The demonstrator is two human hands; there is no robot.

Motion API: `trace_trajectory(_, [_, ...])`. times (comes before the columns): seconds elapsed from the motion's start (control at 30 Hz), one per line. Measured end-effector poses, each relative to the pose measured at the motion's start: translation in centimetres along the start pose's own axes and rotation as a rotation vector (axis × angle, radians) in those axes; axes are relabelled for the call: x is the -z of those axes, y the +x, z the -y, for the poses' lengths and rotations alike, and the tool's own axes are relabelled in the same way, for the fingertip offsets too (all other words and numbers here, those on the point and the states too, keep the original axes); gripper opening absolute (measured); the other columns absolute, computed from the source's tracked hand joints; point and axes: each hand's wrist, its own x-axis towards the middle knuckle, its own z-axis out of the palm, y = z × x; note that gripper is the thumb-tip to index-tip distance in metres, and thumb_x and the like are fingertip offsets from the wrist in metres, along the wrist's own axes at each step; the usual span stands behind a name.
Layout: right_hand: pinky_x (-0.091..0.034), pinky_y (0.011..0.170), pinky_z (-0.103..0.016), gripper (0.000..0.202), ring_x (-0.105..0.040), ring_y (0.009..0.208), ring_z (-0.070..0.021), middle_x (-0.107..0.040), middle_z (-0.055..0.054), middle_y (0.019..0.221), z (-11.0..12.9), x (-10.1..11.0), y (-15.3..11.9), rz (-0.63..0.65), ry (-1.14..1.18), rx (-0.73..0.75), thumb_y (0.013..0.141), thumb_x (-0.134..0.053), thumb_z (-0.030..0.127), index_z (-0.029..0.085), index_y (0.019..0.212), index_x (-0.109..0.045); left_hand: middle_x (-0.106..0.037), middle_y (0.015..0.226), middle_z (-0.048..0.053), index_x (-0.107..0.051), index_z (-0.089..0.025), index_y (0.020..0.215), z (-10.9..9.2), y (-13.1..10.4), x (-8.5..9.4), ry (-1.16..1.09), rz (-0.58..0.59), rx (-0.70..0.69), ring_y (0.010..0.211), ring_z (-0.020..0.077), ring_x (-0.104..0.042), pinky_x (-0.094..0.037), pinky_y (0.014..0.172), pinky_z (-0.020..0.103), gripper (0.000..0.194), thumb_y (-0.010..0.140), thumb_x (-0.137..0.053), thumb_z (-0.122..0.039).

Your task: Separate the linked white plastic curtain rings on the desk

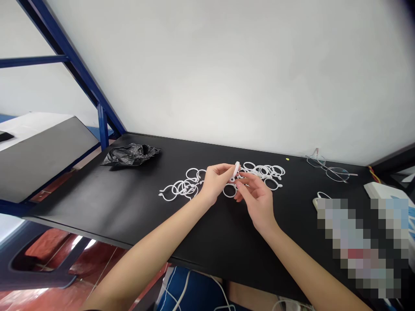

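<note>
Both hands on one white ring, loose rings either side

Step in hand looks like close finger work on a single slim white ring, plastic by the look of it, seen nearly edge-on (236, 168). Ring is up off the counter, between the two hands. Next move, as judged here, calls for a firm left pinch and small fingertip control on the right; thin part, could slip or twist.

Left hand (218, 180): closed to a pinch, thumb and fingers on the ring, which sticks up past the fingertips. Right hand (257, 196): half curled, thumb and forefinger just a small gap apart, right beside the ring's lower end, where a little eyelet shows. Can't tell whether the right fingers grip it or only touch it; too small.

Below the gap between the hands: a lone white open-centred ring (230, 197), apparently flat on the counter. Left of the left hand: loose pile of thin white rings with small end tabs (184, 187), overlapping. Just beyond the right hand: second tangled pile of similar white rings (264, 170).

Flat matte black counter (207, 233) under it all. Far left beyond the hands: crumpled shiny black plastic bag (131, 154). Far right: thin-framed clear eyeglasses (337, 174), folded or open unclear.
</note>
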Motion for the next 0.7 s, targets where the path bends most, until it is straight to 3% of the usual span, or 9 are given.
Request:
trace_trajectory(0.17, [-0.05,0.049,-0.027,0.025,-0.056,0.048,-0.0121,-0.063,0.001,0.063,0.04,-0.05,-0.01,0.11,0.061,-0.099,0.083,-0.064,0.045,0.02,0.079,-0.061,-0.063,0.064,0.002,-0.074,-0.016,0.069,-0.54,-0.73,-0.39,0.055,0.066,-0.073,0.06,0.0105,-0.053,-0.044,0.057,0.023,0.031,0.076,-0.07,-0.046])
trace_trajectory(0.33, [-0.049,0.049,-0.027,0.036,-0.057,0.048,-0.0131,-0.063,0.0,0.062,0.3,-0.12,-0.24,0.27,0.14,-0.125,0.088,-0.054,0.052,0.019,0.081,-0.064,-0.065,0.073,0.003,-0.075,-0.015,0.076,-0.97,-1.1,-0.44,0.002,0.112,-0.046,0.064,0.0107,-0.054,-0.045,0.059,0.022,0.033,0.077,-0.069,-0.048])
trace_trajectory(0.53, [-0.048,0.047,-0.025,0.032,-0.056,0.048,-0.0122,-0.061,0.0,0.059,0.19,-0.1,-0.23,0.205,0.108,-0.091,0.086,-0.061,0.049,0.018,0.083,-0.069,-0.069,0.083,0.007,-0.074,-0.013,0.082,-0.9,-1.0,-0.44,-0.01,0.136,-0.046,0.069,0.0124,-0.057,-0.046,0.057,0.02,0.038,0.076,-0.069,-0.05])
trace_trajectory(0.7, [-0.048,0.049,-0.025,0.029,-0.057,0.048,-0.0117,-0.062,0.0,0.058,0.16,-0.01,-0.31,0.21,0.028,-0.016,0.088,-0.06,0.043,0.018,0.077,-0.068,-0.064,0.074,0.003,-0.063,-0.011,0.071,-0.78,-0.75,-0.33,-0.005,0.164,-0.023,0.052,0.0054,-0.048,-0.037,0.046,0.018,0.044,0.078,-0.066,-0.055])
